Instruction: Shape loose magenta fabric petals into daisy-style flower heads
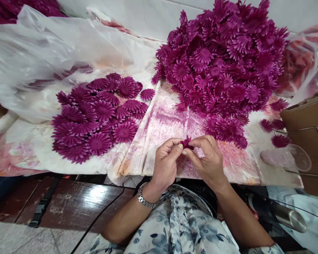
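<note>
Near the front edge of the cloth-covered table, my left hand point(166, 162) and my right hand point(208, 158) pinch a small magenta artificial flower point(187, 142) between thumbs and fingertips. Its petals stick up between the two hands, and its lower part is partly hidden by the fingers. To the left, flattened magenta flower heads point(98, 143) lie in a loose, overlapping spread. A tall heap of magenta flowers point(214, 72) rises behind my hands to the right. Just beyond my right hand, a smaller cluster of flowers point(225, 130) touches the base of that heap.
Clear plastic sheeting point(55, 49) covers the back left. A cardboard box point(307, 141) with a wire frame stands at the right edge, beside a clear plastic cup point(286, 158) lying on its side. Below the table are a dark wooden bench point(76, 201) and a metal flask point(288, 216).
</note>
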A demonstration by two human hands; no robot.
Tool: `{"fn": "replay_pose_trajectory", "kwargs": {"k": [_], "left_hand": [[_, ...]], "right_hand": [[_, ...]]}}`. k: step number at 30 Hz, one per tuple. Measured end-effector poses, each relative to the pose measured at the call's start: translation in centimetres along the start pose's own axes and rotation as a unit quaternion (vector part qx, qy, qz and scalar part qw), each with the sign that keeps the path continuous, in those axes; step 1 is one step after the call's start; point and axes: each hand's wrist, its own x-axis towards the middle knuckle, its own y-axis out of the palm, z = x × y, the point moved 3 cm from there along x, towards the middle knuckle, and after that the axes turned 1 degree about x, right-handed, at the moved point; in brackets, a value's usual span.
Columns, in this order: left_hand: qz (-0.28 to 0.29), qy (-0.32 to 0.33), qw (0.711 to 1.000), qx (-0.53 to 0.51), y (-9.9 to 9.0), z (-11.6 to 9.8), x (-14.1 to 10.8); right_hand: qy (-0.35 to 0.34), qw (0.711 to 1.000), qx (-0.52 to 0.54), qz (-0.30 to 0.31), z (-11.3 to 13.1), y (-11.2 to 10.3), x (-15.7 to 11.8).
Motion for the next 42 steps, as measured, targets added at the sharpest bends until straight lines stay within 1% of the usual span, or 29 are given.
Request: {"fn": "replay_pose_trajectory", "kwargs": {"k": [6, 10, 12, 15, 18, 22, 27, 29, 33, 35, 38, 40, 42], "left_hand": [[-0.017, -0.018, 1.000, -0.007, 0.0, -0.1, -0.2], [-0.011, -0.016, 0.999, -0.045, 0.0, 0.0, -0.3], [-0.003, -0.020, 0.999, -0.046, 0.0, 0.1, -0.3], [0.013, -0.043, 0.998, -0.044, 0.1, 0.3, -0.4], [0.008, -0.048, 0.997, -0.051, 0.2, 0.4, -0.3], [-0.006, -0.038, 0.997, -0.065, 0.2, 0.4, -0.3], [-0.023, -0.058, 0.996, -0.058, 0.0, 0.6, -0.4], [-0.030, -0.059, 0.997, -0.050, -0.1, 0.6, -0.4], [-0.043, -0.039, 0.998, -0.031, -0.2, 0.6, -0.4], [-0.038, -0.034, 0.998, -0.031, -0.1, 0.5, -0.5], [-0.013, -0.033, 0.999, -0.037, 0.0, 0.6, -0.5], [0.001, -0.030, 0.999, -0.033, -0.1, 0.7, -0.4], [0.006, -0.021, 1.000, -0.019, -0.1, 0.8, -0.3]], "right_hand": [[-0.001, 1.000, 0.017, 0.023, -0.3, 0.0, 0.1], [0.016, 1.000, 0.019, 0.006, -0.2, -0.2, 0.0], [0.000, 1.000, 0.001, 0.004, -0.1, -0.2, 0.0], [-0.031, 0.999, -0.029, 0.009, -0.1, 0.0, 0.0], [-0.042, 0.998, -0.039, 0.014, 0.0, 0.1, 0.0], [-0.023, 0.999, -0.037, 0.019, 0.1, 0.0, 0.0], [0.013, 0.998, -0.004, 0.054, -0.4, 0.7, 0.1], [0.001, 0.999, -0.005, 0.052, -0.5, 0.9, 0.0], [-0.040, 0.998, -0.041, 0.032, -0.5, 1.1, -0.2], [-0.043, 0.998, -0.035, 0.032, -0.6, 1.0, -0.3], [-0.024, 0.999, -0.010, 0.021, -0.9, 0.7, -0.2], [-0.014, 1.000, -0.013, 0.009, -0.9, 0.6, -0.1], [-0.014, 1.000, -0.017, 0.011, -0.8, 0.5, -0.1]]}}
